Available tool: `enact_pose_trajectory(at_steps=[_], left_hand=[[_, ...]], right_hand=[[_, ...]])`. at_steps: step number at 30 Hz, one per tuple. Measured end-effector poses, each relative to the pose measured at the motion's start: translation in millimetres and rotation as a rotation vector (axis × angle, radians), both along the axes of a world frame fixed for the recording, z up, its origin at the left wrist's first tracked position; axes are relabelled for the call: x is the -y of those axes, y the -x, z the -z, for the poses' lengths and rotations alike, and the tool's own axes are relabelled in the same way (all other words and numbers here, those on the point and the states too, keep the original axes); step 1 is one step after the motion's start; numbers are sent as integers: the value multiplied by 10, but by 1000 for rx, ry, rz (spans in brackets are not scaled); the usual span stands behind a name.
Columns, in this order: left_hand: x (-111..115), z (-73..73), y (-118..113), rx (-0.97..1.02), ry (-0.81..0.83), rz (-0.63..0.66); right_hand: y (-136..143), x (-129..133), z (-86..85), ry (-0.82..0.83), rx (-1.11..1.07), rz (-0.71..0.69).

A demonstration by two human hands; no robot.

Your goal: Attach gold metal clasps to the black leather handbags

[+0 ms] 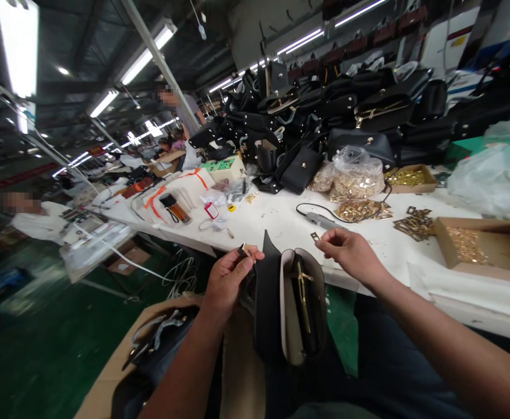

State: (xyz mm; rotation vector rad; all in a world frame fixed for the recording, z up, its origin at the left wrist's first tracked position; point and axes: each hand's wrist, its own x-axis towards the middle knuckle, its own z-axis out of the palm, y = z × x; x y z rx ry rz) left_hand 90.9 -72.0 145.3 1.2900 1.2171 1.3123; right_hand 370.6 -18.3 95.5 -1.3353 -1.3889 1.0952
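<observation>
A black handbag [267,302] stands open at the table's front edge, against my lap. Its pale lining [287,297] shows, with a gold zipper [304,297] on an inner pocket. Beside the bag's flap, my left hand [226,282] is closed on a small shiny gold metal fitting [247,250] with a dark part at its end; whether this joins the bag is hidden by the fingers. To the right, above the table edge, my right hand [346,250] pinches a small flat metal plate [315,236] with a rectangular opening. The plate is apart from the bag.
A grey corded tool [322,221] lies beyond my right hand. Loose metal plates [414,224], bagged gold fittings [355,180] and a cardboard box [499,247] of small parts lie rightward. Black bags [301,169] pile up behind. More bags [163,337] fill a carton at lower left.
</observation>
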Motion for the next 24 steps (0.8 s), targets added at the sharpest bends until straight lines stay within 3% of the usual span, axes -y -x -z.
enact_pose_trajectory(at_steps=[4,6,8,10,12,14,17,19,24], left_hand=[[-101,-40,29,80,48,28],[-141,-52,-2,70,45,51],[-171,-59,-51,33,34,72],[-189,-65,-120,-19,26,93],[-197,-71,-213,-97,33,117],[-199,-71,-320,-209,55,160],[-206,-38,-461,-372,44,277],[-213,7,-525,-413,0,296],[-196,135,-594,-457,-32,279]], right_hand=[[-231,-276,493,18,547,73],[-298,-328,695,34,671,74],[-316,-307,781,30,694,114],[-281,-208,696,-26,575,177],[-186,-45,443,-136,298,186],[-29,131,113,-222,-63,45],[245,297,-238,-274,-331,-168],[361,326,-286,-274,-405,-197],[362,338,-123,-269,-486,-136]])
